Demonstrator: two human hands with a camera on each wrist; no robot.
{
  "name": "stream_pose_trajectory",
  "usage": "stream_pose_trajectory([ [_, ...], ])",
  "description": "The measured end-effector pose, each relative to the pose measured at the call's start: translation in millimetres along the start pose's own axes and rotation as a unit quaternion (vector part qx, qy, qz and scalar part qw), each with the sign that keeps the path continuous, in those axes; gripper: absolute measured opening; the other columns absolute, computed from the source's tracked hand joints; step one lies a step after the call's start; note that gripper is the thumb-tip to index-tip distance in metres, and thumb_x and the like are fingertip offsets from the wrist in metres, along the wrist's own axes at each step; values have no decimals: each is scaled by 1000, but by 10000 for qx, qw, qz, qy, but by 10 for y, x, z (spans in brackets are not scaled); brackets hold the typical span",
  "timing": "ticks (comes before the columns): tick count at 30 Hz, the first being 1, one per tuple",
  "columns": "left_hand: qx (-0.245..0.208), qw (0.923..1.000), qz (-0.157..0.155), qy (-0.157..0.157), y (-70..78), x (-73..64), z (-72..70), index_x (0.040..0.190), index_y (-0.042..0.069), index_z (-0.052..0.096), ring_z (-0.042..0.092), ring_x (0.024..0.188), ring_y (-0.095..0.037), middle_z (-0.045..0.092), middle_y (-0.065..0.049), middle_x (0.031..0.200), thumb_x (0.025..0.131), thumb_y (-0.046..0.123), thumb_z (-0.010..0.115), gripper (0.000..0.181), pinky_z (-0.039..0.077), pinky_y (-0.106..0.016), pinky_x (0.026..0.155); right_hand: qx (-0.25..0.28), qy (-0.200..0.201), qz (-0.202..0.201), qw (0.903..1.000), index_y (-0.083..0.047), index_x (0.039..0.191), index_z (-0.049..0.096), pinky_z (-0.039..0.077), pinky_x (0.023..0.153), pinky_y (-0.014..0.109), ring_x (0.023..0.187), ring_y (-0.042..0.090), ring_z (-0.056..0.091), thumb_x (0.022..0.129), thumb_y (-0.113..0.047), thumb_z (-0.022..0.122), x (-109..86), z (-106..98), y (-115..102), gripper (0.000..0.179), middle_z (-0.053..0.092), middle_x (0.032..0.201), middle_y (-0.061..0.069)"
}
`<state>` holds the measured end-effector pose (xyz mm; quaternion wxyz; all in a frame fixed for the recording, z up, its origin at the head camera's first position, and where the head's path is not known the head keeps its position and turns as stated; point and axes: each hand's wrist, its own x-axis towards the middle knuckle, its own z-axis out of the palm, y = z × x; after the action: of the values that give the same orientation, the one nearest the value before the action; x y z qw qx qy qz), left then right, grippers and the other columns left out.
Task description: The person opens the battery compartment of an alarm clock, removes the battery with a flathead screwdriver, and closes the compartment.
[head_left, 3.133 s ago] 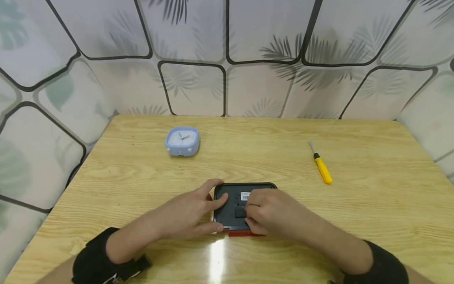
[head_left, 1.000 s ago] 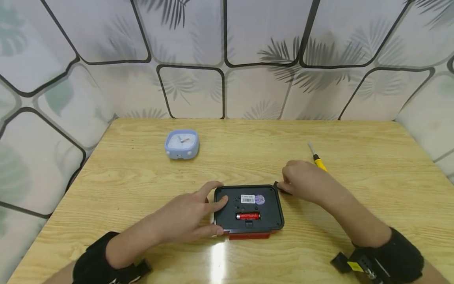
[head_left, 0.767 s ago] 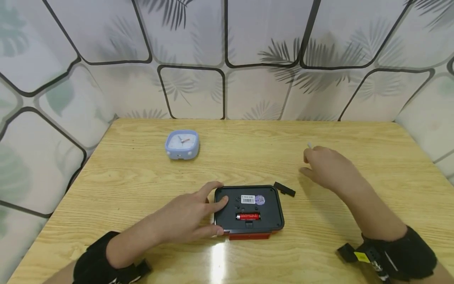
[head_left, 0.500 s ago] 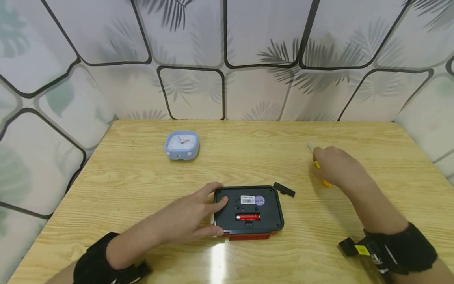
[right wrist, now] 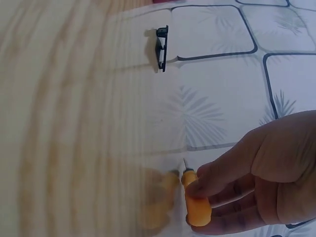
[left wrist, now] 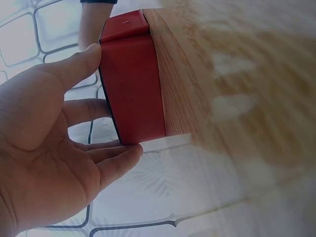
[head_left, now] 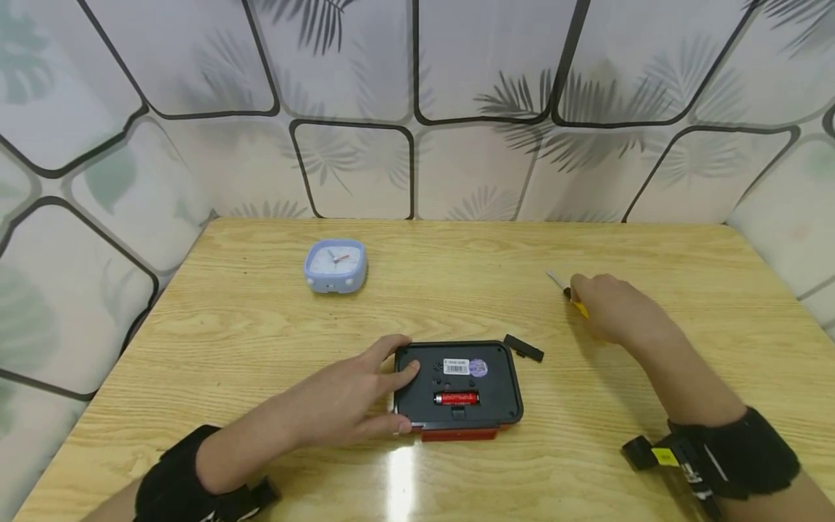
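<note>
A red box-shaped device (head_left: 496, 409) lies face down on the table, its black back up. In the back's open slot sits a red battery (head_left: 457, 398). My left hand (head_left: 352, 395) holds the device at its left end, thumb and a finger on opposite edges and another finger on the back. The left wrist view shows its red side (left wrist: 132, 89). To the right, my right hand (head_left: 613, 312) grips a yellow screwdriver (head_left: 580, 309) by the handle, tip pointing away and to the left. Fingers partly hide the handle (right wrist: 198, 212) in the right wrist view.
A black battery cover (head_left: 524, 348) lies just off the device's upper right corner. Farther back on the left stands a light blue alarm clock (head_left: 335, 266). Patterned fabric (head_left: 476, 167) rises behind the wooden table (head_left: 261, 319).
My right hand has set the battery cover on the table, moved right and taken hold of the screwdriver, whose tip has shifted left. The left hand has stayed on the device.
</note>
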<state>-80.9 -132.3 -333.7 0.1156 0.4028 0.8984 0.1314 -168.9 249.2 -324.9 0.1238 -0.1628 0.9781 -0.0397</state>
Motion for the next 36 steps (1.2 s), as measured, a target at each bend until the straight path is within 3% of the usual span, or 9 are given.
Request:
stream_pose_trajectory([
  [8,24,10000,-5,25,-3,1,5,146,6,50,60,121,-22,29,-18,158,95,56,58,72,54,-35,96,237,622,-268,9974,-3,113,59,53,78,49,94,33,63,90,9,54,-19,-44,-120,26,65,108,20],
  [12,44,10000,-19,31,-5,3,9,146,7,50,61,119,-22,29,-18,157,94,56,59,72,55,-35,96,642,1197,-693,9883,-5,114,59,53,84,51,100,33,62,91,5,59,-60,-105,-247,25,65,112,18],
  [18,61,10000,-13,71,-6,5,4,146,7,51,61,117,-22,30,-17,157,95,57,58,71,55,-36,95,933,2305,-1843,9509,-6,108,64,55,83,45,99,25,62,86,7,70,-155,-158,-496,27,67,106,8],
  [22,69,10000,-13,69,-3,5,3,146,7,51,61,118,-23,29,-18,157,95,56,58,71,54,-36,96,854,2733,-2546,9237,-8,103,67,55,79,39,99,20,61,80,10,74,-223,-157,-619,30,67,102,2],
  [25,71,10000,-11,68,-3,5,7,146,7,51,61,118,-23,29,-18,157,94,56,60,72,54,-36,96,815,2874,-3011,9056,-9,103,68,53,81,31,98,16,60,81,6,76,-255,-145,-679,28,66,102,-1],
  [28,57,10000,-39,33,-3,7,4,147,8,50,60,118,-23,28,-18,157,94,56,60,72,54,-36,96,895,2946,-3458,8864,-11,104,69,49,84,21,97,14,59,95,-14,67,-275,-140,-719,9,66,103,-3],
  [32,35,10000,-10,39,-4,8,7,146,8,50,61,117,-22,28,-18,157,94,56,60,72,55,-35,95,1073,2914,-3930,8655,-13,103,71,45,86,16,95,11,57,105,-32,43,-291,-152,-753,35,66,103,-5],
  [36,44,9999,58,94,-5,6,11,145,7,52,63,112,-22,29,-18,157,94,56,59,71,56,-35,93,1135,2894,-4241,8506,-12,101,74,45,87,16,94,13,57,106,-29,42,-307,-149,-784,36,66,103,-3],
])
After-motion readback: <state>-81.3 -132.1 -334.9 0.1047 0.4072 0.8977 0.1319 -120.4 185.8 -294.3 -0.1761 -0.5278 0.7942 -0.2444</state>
